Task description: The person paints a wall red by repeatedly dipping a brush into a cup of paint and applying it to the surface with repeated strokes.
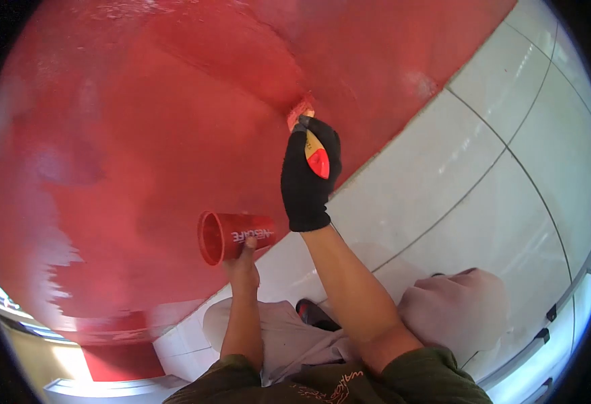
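Observation:
In my right hand, which wears a black glove, is a paintbrush with a yellow and red handle. The brush's red-coated bristles touch the red-painted wall near the upper middle. My bare left hand grips a red cup with white lettering. The cup is tipped on its side in view, its round mouth facing left. How much paint is inside cannot be seen. Uneven edges of red show on the wall's left part.
Large white tiles with dark joints border the red surface on the right. A metal rail runs along the lower right. My shoe shows below, between my knees. A bright opening lies at the lower left.

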